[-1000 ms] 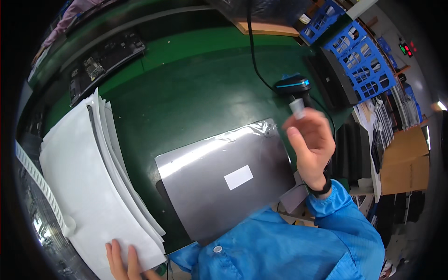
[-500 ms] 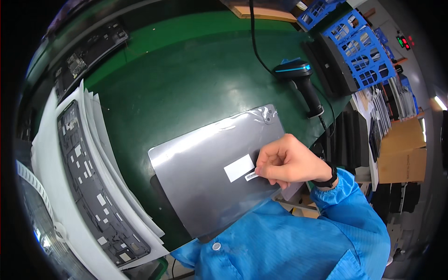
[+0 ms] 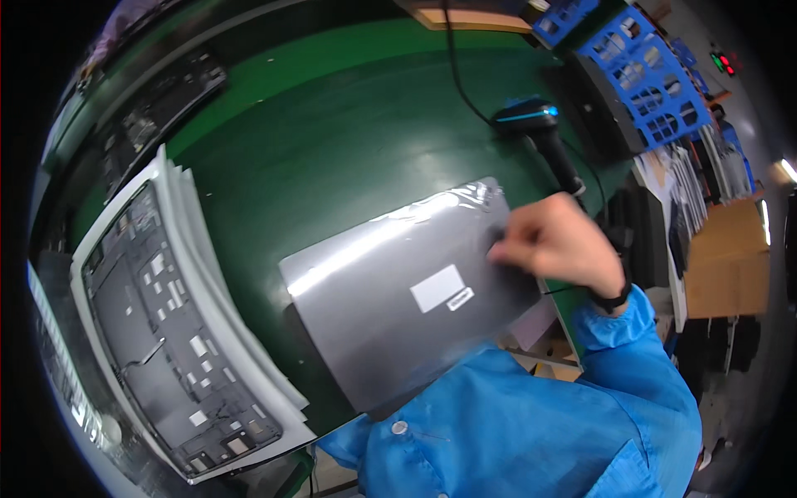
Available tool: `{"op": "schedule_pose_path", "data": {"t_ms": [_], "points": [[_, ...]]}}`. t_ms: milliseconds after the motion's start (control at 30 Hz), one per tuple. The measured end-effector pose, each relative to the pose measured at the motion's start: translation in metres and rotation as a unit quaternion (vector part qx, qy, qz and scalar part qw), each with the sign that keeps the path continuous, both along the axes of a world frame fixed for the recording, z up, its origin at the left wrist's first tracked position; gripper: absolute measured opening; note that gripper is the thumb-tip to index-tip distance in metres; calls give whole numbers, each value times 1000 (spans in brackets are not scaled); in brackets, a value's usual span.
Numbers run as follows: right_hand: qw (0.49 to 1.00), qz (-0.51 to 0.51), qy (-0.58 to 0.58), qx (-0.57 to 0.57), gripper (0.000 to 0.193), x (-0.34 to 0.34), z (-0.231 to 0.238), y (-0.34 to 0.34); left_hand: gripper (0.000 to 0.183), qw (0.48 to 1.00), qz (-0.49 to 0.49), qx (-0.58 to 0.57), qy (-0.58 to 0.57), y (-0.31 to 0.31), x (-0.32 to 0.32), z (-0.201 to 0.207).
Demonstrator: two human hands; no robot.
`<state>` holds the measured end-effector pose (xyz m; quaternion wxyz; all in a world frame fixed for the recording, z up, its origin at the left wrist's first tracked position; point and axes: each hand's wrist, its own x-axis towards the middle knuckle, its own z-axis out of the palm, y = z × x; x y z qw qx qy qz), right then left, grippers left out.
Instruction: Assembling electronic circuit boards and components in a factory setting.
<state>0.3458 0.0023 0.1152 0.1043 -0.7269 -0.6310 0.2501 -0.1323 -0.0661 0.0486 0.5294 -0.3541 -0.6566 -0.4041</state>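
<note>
A grey tablet (image 3: 349,324) lies back-up on the green table, a crinkled clear film along its far edge near the camera corner. On its back sit a white rectangular label (image 3: 435,290) and a smaller white printed label (image 3: 461,300), which touches the first one's lower right corner. Above the tablet's right side is my right hand (image 3: 558,239), blurred by movement. Its fingers are curled in and the thumb is close to the forefinger; nothing shows between them. The hand is apart from both labels. My left hand is out of the picture.
A black barcode scanner (image 3: 544,141) with a cable stands beyond the tablet at the right. On the left, an opened device housing (image 3: 158,332) rests on stacked white sheets (image 3: 237,332). Blue plastic crates (image 3: 647,79) and a cardboard box (image 3: 722,257) are at the right.
My right hand has let go of the small label and moved right and away from it. The small label now lies on the tablet. The whole view has shifted slightly.
</note>
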Motion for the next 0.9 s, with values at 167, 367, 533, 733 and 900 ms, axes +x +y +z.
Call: {"op": "schedule_pose_path", "data": {"t_ms": [167,367,533,733,900], "points": [[919,-178,-157,316,38,85,-11,25,17,888,-427,-172,15,-50,36,-25],[966,-191,173,33,31,171,-50,54,18,797,-246,-455,-312,-115,-52,-163],[969,-142,195,56,39,196,-53,14,35,601,-77,-716,-347,-104,-98,-179],[966,52,207,-147,32,58,50,6,32,752,48,-627,-197,-180,-194,-125],[942,137,189,-243,25,37,58,39,22,877,226,-340,-252,-173,-215,-2]]}}
